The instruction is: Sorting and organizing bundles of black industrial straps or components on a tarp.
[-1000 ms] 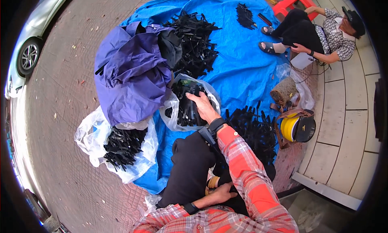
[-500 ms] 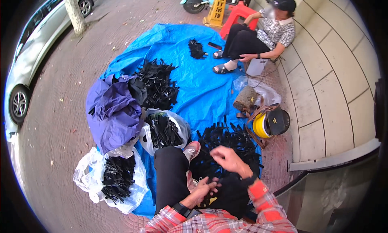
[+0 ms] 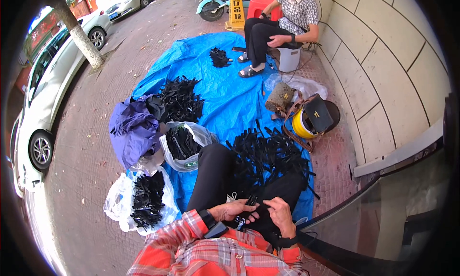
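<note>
My left hand (image 3: pixel 234 210) is over my lap, its fingers closed on a small black strip (image 3: pixel 251 199) that pokes up past the fingertips. Close to its right is my right hand (image 3: pixel 281 217), fingers curled and the index finger pointing toward the left hand; anything in its grip is too small to make out. Just below the left fingers a small blue and white item (image 3: pixel 240 222) shows against my dark trousers. Beyond my knees a large loose pile of black strips (image 3: pixel 270 156) spreads over the blue tarp (image 3: pixel 230 101).
Clear bags of black strips (image 3: pixel 182 142) (image 3: pixel 147 199) stand at left, by a purple cloth (image 3: pixel 134 132). Another strip pile (image 3: pixel 179 98) lies farther back. At right are a log (image 3: pixel 280 98) and yellow bucket (image 3: pixel 303 125). A seated person (image 3: pixel 292 24) faces the tarp; a glass-topped edge (image 3: pixel 364 213) is close right.
My right hand has drawn back from above the pile to my lap, beside the left hand. A black strip now shows in my left hand. The view has tilted up.
</note>
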`<state>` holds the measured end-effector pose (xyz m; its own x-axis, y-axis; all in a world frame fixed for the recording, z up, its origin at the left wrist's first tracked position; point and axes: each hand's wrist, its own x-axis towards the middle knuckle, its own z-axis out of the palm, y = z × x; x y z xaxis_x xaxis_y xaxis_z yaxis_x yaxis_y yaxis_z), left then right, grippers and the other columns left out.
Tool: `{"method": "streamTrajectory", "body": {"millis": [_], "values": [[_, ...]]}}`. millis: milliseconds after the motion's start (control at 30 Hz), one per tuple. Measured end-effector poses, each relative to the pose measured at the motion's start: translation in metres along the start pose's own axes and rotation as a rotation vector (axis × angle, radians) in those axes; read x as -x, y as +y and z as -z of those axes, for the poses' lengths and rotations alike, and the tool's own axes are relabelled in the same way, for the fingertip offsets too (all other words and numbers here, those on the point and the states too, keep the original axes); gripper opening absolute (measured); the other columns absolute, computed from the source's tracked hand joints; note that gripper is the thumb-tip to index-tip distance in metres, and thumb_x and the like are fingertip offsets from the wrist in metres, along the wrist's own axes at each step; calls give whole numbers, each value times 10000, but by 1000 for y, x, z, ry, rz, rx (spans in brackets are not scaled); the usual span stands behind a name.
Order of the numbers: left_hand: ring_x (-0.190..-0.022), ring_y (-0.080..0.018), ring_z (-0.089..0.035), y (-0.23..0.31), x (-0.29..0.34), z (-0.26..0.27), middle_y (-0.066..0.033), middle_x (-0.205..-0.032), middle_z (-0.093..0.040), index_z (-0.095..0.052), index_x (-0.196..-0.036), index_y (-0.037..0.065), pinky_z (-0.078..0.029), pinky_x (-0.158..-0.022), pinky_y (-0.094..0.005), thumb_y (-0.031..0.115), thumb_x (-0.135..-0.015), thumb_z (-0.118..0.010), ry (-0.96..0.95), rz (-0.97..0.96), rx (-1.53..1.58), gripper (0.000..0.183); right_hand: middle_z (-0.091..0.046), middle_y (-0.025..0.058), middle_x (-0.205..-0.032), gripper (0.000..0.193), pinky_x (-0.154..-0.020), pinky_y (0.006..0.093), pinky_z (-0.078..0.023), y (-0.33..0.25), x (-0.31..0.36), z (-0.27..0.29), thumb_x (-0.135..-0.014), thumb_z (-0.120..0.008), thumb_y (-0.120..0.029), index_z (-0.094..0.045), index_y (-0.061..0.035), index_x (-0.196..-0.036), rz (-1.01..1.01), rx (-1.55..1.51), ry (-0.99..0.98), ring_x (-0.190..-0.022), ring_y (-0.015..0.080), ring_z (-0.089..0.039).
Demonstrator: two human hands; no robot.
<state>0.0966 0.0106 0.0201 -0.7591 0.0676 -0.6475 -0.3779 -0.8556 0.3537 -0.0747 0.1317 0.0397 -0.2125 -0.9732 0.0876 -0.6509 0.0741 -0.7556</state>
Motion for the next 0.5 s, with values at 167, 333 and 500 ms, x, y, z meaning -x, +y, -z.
{"method": "streamTrajectory", "body": {"millis": [167,333,500], "values": [[-619,-124,-583,-3,-17,-10,-99,-870,-632,-447,-1186,66,-487,-512,-249,160,-946,-528,-6,-31,-185,271,-612,151,-817,300,-679,330,-489,2,13,12,-647,-595,77,-704,-24,-907,-169,34,230,-759,282,-614],[-507,-79,-421,4,-34,-21,-46,-754,-584,-486,-1096,68,-357,-441,-224,132,-949,-511,-24,-72,31,163,-635,122,-896,298,-695,340,-518,4,15,16,-861,-574,-25,-563,55,-1148,-523,-739,403,-781,203,-626],[-468,-57,-355,12,-25,-42,-11,-690,-536,-555,-959,38,-290,-420,-214,165,-954,-508,-44,-125,-69,136,-624,83,-917,243,-680,263,-505,7,9,-1,-939,-545,-226,-581,2,-1016,-516,-1173,153,-790,140,-610]]}}
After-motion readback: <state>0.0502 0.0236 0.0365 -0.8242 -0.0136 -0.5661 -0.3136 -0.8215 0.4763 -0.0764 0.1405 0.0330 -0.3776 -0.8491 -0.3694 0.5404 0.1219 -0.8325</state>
